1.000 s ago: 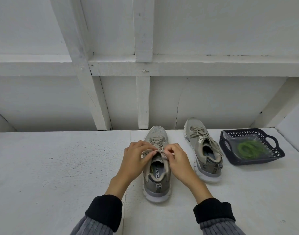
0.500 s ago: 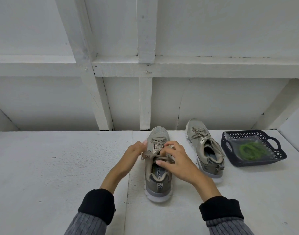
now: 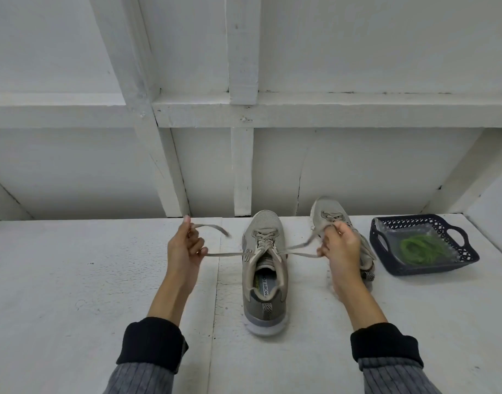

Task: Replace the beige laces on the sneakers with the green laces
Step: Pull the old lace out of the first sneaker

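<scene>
Head view: the near sneaker (image 3: 265, 275) stands heel toward the person at the middle of the white worktop (image 3: 73, 280), toe pointing to 12 o'clock. Its beige lace (image 3: 229, 254) is untied at the top, and the two free ends run out sideways from the upper eyelets. The left hand (image 3: 184, 251), at 9 o'clock from the shoe, pinches one end with curled fingers, the tip trailing loose above. The right hand (image 3: 340, 248), at 3 o'clock, pinches the other end the same way. Both stretches look fairly taut.

The second sneaker (image 3: 333, 220) lies behind the right hand at about 1 o'clock, partly hidden, its beige lace in place. At 3 o'clock beyond it sits the dark basket (image 3: 468, 254) holding the coiled green laces (image 3: 417, 250), untouched.

The step in hand appears to be unlacing the near shoe. To do it well, I would slacken each crossing in turn from the top eyelets downward rather than hauling on both ends at once, since a level pull only tightens the lower rows and may drag the shoe. Steadying the shoe with one hand while the other draws the lace through should keep it from tipping.
</scene>
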The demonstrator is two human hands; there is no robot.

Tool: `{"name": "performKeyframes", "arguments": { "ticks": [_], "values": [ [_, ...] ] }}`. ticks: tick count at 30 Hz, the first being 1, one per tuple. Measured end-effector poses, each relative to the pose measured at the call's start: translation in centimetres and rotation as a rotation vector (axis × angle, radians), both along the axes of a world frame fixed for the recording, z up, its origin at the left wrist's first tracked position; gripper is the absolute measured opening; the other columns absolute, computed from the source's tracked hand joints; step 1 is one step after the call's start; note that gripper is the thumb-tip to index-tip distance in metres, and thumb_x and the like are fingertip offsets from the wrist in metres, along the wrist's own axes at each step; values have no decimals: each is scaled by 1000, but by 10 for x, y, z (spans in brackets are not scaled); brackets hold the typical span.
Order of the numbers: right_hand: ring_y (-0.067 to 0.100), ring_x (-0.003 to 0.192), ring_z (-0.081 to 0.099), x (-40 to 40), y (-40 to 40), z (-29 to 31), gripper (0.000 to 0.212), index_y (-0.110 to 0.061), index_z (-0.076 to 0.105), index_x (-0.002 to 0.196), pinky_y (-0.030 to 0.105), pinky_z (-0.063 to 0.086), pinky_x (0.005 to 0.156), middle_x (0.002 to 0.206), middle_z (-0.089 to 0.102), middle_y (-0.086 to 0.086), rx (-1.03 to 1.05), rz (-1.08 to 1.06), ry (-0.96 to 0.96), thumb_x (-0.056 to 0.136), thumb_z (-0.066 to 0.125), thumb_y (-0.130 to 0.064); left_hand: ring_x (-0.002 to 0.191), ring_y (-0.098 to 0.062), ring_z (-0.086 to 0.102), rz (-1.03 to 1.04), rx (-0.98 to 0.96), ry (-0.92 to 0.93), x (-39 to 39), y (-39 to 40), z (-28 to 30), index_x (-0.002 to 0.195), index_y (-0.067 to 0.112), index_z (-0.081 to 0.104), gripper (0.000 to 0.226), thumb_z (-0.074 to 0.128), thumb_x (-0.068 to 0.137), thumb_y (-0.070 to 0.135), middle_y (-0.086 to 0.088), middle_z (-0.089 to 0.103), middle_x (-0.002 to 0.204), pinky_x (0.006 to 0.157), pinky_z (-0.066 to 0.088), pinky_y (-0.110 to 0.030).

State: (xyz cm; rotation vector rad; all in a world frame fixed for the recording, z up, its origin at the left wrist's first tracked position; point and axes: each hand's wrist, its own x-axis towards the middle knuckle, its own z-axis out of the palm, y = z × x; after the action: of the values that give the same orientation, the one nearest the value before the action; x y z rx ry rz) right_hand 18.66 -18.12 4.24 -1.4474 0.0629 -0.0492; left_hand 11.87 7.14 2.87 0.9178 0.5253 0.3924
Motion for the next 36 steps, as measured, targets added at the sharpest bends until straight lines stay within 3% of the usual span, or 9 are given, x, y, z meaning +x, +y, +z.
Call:
{"name": "performKeyframes", "arguments": {
  "ticks": [5,8,10,12,15,17,26,32,36],
  "values": [
    [21,72,52,3,6,-32,4,-12,48,89,32,43,59,84,59,10,-541,-1,126,93,50,-12,74,-14,50,-53,539,439,2,3,-33,91,11,59,16,55,99,26,-5,56,92,63,50,-26],
    [27,93,57,-3,13,-43,21,-13,49,109,39,49,79,110,60,15,-562,65,228,89,53,-9,100,-21,52,-66,801,528,-5,-11,-46,107,10,61,14,59,94,16,-13,53,125,80,44,-23],
    [25,114,48,-9,16,-41,39,-8,48,122,35,39,95,123,52,10,-744,99,113,84,57,-4,121,-29,38,-42,1047,540,-11,-26,-46,113,15,61,19,60,94,20,-12,39,134,90,32,-25],
    [21,122,41,-18,22,-32,41,-10,51,122,26,33,97,125,47,5,-783,101,-57,82,56,-1,121,-24,38,-22,1178,390,-14,-40,-39,107,21,64,13,60,95,23,-4,45,128,91,33,-26],
    [10,100,48,-25,35,-24,19,-20,57,98,9,33,79,104,50,-4,-749,157,-254,86,61,-7,94,-7,56,-150,1206,158,-10,-57,-29,93,24,66,5,62,94,25,10,60,97,79,47,-27],
    [1,84,48,-26,43,-25,13,-24,55,89,10,35,72,93,49,-8,-775,223,-280,86,65,-15,84,-1,57,-200,1253,108,-5,-64,-27,90,23,68,6,65,91,29,12,62,88,75,50,-27],
    [4,72,50,-31,46,-41,6,-18,59,89,21,45,69,85,52,-7,-835,136,-341,88,65,-19,79,-5,61,-142,1373,64,-1,-72,-38,97,20,70,11,67,91,29,10,60,92,69,54,-32],
    [1,68,56,-28,40,-45,10,-21,64,79,10,44,61,76,60,-9,-705,38,-251,85,70,-16,81,-4,62,-102,1281,88,-5,-66,-44,99,19,72,11,66,92,24,9,62,92,71,55,-33],
    [-1,62,59,-30,41,-46,15,-19,64,73,6,43,57,67,63,-10,-531,-50,-123,84,72,-12,83,-1,62,-110,1197,104,-7,-70,-42,97,23,73,9,66,92,24,10,63,90,74,51,-20]
  ]
}}
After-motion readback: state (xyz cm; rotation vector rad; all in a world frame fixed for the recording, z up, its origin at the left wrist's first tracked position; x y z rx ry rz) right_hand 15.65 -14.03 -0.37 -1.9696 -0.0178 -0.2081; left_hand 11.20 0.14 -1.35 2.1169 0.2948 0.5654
